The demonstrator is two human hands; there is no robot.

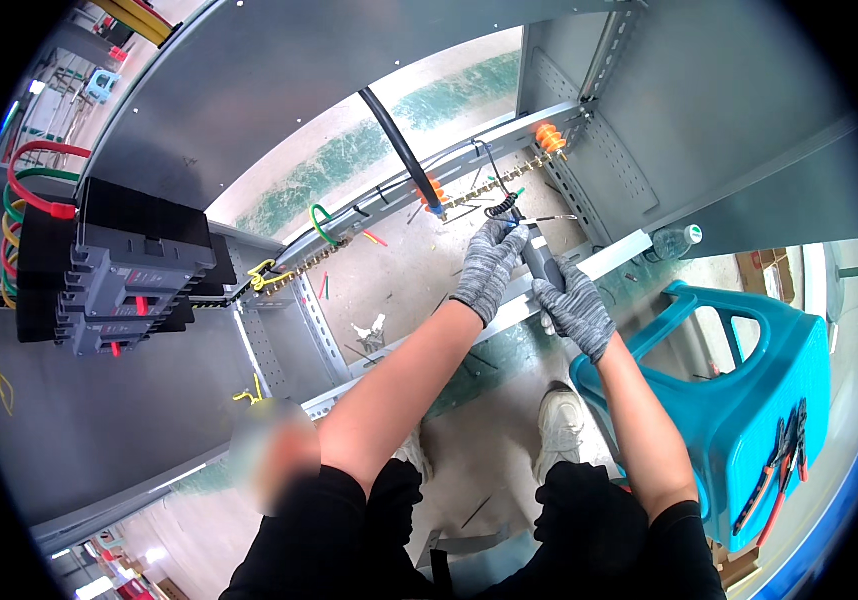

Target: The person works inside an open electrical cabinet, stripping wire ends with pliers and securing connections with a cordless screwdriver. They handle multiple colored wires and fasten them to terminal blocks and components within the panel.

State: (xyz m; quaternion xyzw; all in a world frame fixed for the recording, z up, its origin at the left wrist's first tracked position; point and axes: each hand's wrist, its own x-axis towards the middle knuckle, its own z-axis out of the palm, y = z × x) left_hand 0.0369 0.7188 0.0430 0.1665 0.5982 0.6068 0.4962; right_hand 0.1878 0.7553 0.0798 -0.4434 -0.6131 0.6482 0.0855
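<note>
Handheld tool: dark grey, a little right of centre, slanted between both gloved hands, over the near rail of the metal cabinet; exact kind cannot be told.
Switch block: far left, black and grey, red levers on its front; red cable arching at its upper left.
Yellow ties: at left end of the studded strip.
Green wire: short loop, standing near the strip.
Black cable: thick, slanting down to the studded strip.
Left hand: grey knit glove, fingers closed about the tool's upper end, just beside coiled black cord.
Orange insulator: ribbed, near the strip's right end.
Right hand: matching glove, grasping the tool's lower end.
Bottle: clear, on its side, just beyond the rail's right end.
Stool: teal plastic, at right; red-and-black pliers resting on its seat.
</note>
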